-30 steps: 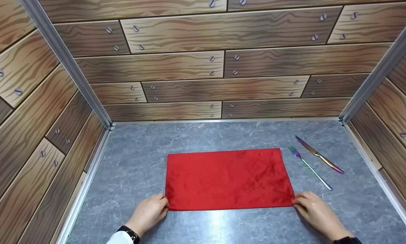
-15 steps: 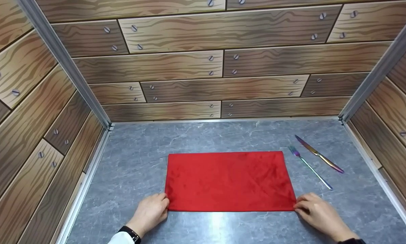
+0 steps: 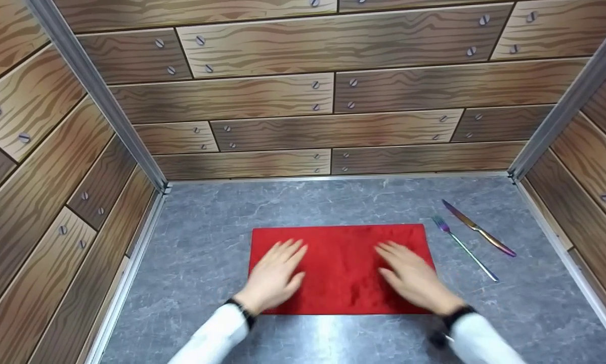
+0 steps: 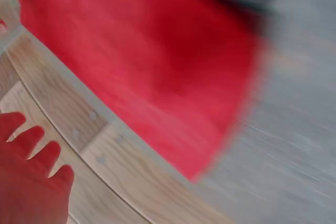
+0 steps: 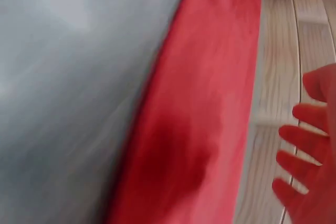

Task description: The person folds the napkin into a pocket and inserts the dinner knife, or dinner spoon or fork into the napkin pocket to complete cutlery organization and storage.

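A red cloth (image 3: 343, 268) lies folded into a flat rectangle on the grey marbled tabletop (image 3: 202, 253). My left hand (image 3: 275, 273) is over its left half with straight, spread fingers, palm down. My right hand (image 3: 409, 275) is over the right half the same way. Both are blurred, so I cannot tell whether they touch the cloth. The left wrist view shows the red cloth (image 4: 152, 61) and my spread fingers (image 4: 31, 166), blurred. The right wrist view shows the cloth (image 5: 199, 124) and straight fingers (image 5: 302, 156).
A fork (image 3: 462, 246) and a knife (image 3: 477, 228), both with iridescent finish, lie on the table just right of the cloth. Wood-pattern walls (image 3: 303, 101) with metal corner posts close the table in at the back, left and right.
Both hands have let go of the cloth's near corners and moved forward over the cloth, fingers now straight and spread. The cloth has stayed put.
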{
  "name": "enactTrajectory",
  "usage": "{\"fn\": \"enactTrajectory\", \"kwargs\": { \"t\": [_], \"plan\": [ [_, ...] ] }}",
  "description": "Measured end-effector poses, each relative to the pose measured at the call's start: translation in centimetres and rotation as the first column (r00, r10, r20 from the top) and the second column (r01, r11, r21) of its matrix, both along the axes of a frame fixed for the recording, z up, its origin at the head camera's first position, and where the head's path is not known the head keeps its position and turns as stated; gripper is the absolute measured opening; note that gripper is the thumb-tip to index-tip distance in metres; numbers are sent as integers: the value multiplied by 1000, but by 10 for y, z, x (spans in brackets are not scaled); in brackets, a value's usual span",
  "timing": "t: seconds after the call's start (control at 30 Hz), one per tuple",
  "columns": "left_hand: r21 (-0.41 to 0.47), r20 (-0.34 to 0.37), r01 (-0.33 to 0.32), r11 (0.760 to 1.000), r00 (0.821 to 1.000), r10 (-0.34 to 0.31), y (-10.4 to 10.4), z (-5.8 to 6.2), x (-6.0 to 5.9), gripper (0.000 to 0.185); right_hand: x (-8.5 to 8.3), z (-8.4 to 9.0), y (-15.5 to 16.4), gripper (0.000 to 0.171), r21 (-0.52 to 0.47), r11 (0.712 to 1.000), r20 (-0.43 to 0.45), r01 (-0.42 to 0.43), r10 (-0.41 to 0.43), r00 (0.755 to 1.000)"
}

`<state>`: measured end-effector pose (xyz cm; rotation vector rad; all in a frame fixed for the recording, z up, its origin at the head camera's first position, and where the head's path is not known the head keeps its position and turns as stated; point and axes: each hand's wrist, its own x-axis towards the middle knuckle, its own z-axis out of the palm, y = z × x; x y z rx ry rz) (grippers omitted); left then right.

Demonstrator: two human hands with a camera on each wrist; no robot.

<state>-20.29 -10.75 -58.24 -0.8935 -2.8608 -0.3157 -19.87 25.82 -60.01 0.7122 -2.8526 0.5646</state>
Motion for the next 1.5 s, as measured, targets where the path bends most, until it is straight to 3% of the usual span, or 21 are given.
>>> {"fn": "enactTrajectory", "kwargs": {
  "t": [0.1, 0.3, 0.4, 0.57, 0.73, 0.97, 1.33, 1.5],
  "plan": [
    [-51, 35, 5, 999, 999, -3, 33, -8, -19, 62, -23, -2, -35, 60, 43, 999, 88, -26, 23, 996],
    [-110, 86, -67, 992, 993, 76, 77, -41, -54, 62, -56, -17, -77, 63, 96, 995, 138, -18, 5, 990],
    [-121, 107, -120, 985, 985, 134, 85, -56, -62, 64, -65, -28, -86, 64, 93, 996, 151, -1, -13, 988],
    [-91, 172, -186, 978, 965, 199, 87, -73, -65, 68, -69, -51, -87, 68, 102, 994, 175, 27, -45, 984],
    [-92, 217, -199, 976, 952, 215, 82, -76, -65, 72, -70, -64, -85, 71, 116, 993, 176, 24, -45, 983],
    [-60, 256, -238, 969, 935, 245, 65, -81, -71, 76, -70, -69, -83, 72, 123, 992, 192, 20, -44, 980],
    [19, 246, -428, 903, 878, 411, -18, -91, -81, 75, -71, -69, -83, 73, 125, 992, 202, 24, -49, 978],
    [30, 263, -442, 897, 869, 419, -27, -87, -77, 76, -71, -73, -83, 73, 137, 990, 184, 28, -53, 981]
  ]
}}
